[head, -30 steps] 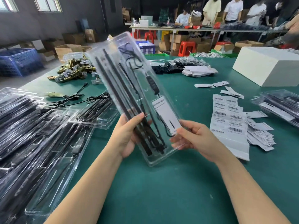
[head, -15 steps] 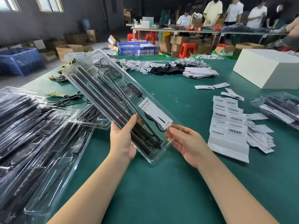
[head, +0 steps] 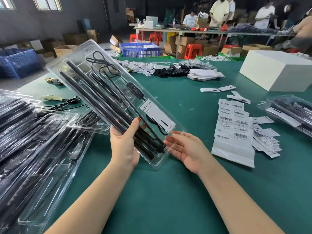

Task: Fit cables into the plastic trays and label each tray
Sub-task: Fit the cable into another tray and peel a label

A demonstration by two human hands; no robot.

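So I've got the clear plastic tray (head: pixel 94 78) up off the tabletop (head: pixel 168 200), tilted so its far end points up and to the left. It's that thin, glossy blister stuff with moulded channels. Long matte black rods (head: pixel 104 107) sit in the channels side by side, and a thin black cable (head: pixel 101 65) loops at the top end and runs down to a small inline controller (head: pixel 135 89) with buttons. A white card label (head: pixel 157 118) reading "Grow Light" lies near the lower end.

My left hand (head: pixel 125 146) grips the tray's near left edge, thumb over the top across the rods, fingers curled underneath. My right hand (head: pixel 187 149) is palm-up with the fingers relaxed and straight, their tips touching the tray's lower right corner, not gripping.

Left of me there's a big sloppy heap of filled trays (head: pixel 33 149), all shiny and overlapping. To the right on the green felt-looking tabletop is a sheet of barcode stickers (head: pixel 233 125) beside a pile of white cards (head: pixel 265 137), then another tray stack (head: pixel 292 112). Further back sits a plain white box (head: pixel 276 71).
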